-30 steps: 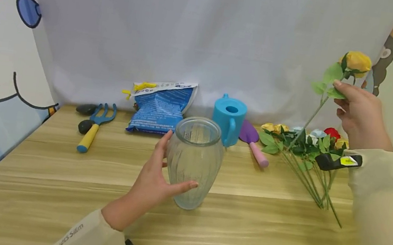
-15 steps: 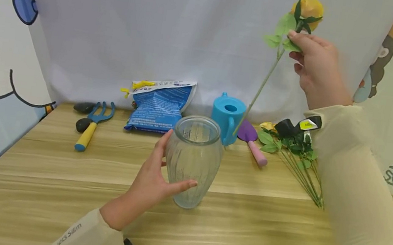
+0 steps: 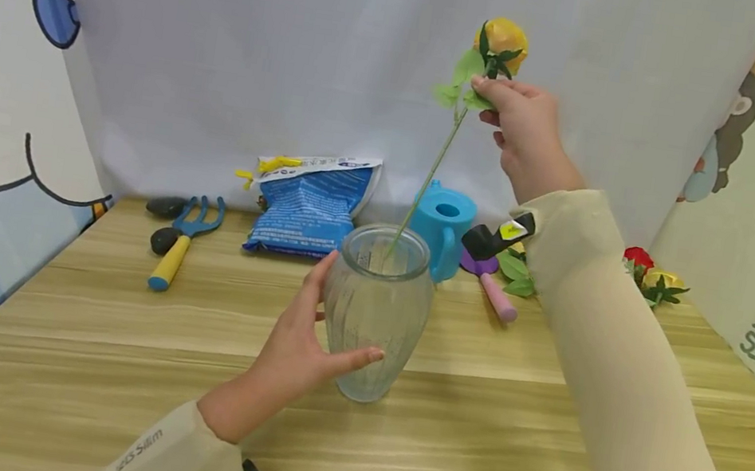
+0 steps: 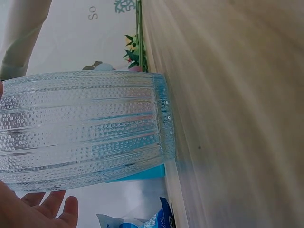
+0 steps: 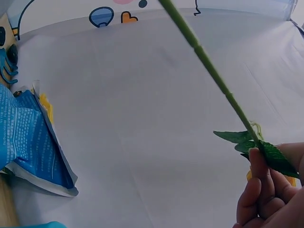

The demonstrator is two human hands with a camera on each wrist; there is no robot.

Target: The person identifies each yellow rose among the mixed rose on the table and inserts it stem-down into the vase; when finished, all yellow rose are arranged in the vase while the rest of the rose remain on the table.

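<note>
A ribbed clear glass vase (image 3: 378, 308) stands upright on the wooden table. My left hand (image 3: 304, 346) holds it from the left, thumb across the front and fingers round the far side. In the left wrist view the vase (image 4: 85, 128) shows dimpled ribs, with fingertips beside it. Up and to the right, my right hand (image 3: 526, 128) pinches a yellow artificial rose (image 3: 504, 42) by its stem, just below the bloom. The slanting stem's lower end lies within the mouth of the vase. In the right wrist view, the green stem (image 5: 209, 66) runs up-left from the pinching fingers.
Behind the vase are a blue bag (image 3: 309, 210) and a blue watering can (image 3: 447, 213). A purple trowel with a pink handle (image 3: 499, 297) lies right of them. More artificial flowers (image 3: 661, 282) are partly hidden by the right sleeve. At left lies a yellow-handled hand rake (image 3: 171, 259).
My right hand has carried the rose left from above the other flowers, and its stem end has come down into the vase mouth. The left hand and vase have barely moved.
</note>
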